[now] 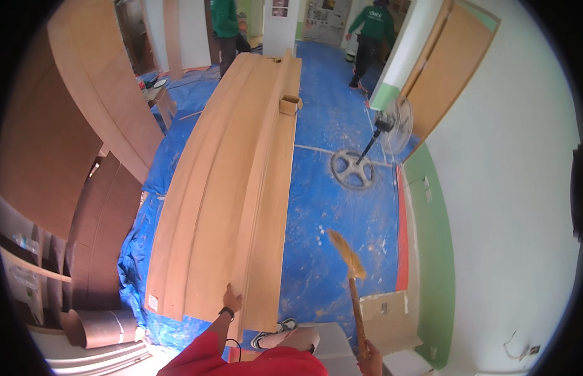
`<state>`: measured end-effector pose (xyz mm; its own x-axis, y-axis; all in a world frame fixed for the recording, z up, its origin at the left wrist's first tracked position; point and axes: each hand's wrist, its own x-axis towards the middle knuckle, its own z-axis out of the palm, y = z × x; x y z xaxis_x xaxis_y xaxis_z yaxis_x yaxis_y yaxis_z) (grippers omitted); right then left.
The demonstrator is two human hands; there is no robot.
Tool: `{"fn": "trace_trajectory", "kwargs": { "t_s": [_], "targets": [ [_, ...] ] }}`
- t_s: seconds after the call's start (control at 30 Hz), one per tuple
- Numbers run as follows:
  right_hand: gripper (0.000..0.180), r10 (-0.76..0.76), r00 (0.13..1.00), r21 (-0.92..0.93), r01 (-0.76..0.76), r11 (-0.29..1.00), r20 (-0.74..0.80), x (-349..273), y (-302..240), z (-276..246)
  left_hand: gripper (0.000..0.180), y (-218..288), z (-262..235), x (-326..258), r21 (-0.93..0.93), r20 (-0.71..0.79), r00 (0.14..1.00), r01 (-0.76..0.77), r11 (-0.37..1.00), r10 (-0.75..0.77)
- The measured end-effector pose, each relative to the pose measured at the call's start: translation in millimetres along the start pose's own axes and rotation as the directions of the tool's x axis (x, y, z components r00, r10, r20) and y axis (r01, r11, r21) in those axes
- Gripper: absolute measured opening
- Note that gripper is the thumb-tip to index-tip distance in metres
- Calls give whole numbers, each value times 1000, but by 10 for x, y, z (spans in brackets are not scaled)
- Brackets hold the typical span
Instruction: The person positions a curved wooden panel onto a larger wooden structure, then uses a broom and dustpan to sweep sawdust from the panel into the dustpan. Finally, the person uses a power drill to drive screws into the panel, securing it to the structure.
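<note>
My left hand (232, 299) rests on the near end of a long stack of brown wooden boards (229, 188), fingers on the top board's edge. My right hand (369, 362) at the lower edge grips the wooden handle of a straw broom (349, 263), whose bristles point up and away over the blue floor sheet (329, 207). A small open wooden box (289, 104) sits on the far part of the stack.
A standing fan (366, 150) with a round base lies tilted by the green-and-white wall (492, 207). Curved wood panels (72, 125) lean at left. Two people in green shirts (373, 31) stand far back. My shoe (276, 335) shows below the boards.
</note>
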<state>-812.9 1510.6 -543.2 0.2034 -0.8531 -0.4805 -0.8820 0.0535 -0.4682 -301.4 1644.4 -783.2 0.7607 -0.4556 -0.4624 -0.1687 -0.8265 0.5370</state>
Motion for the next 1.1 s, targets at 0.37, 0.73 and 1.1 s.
{"fn": "trace_trajectory", "kwargs": {
  "t_s": [0.37,0.73,1.1],
  "targets": [
    [66,-148,989,189,141,972,24,1822,-1678,-786,96,543,-328,70,451,-137,947,319,833,-289],
    [66,-261,964,107,254,961,59,4324,-3064,-1989,21,6327,-2684,672,-972,148,-257,-218,92,955],
    [60,-278,956,123,266,956,97,7154,-5190,-3068,16,8652,-2718,2905,-567,-650,330,-811,-147,684]
  ]
}}
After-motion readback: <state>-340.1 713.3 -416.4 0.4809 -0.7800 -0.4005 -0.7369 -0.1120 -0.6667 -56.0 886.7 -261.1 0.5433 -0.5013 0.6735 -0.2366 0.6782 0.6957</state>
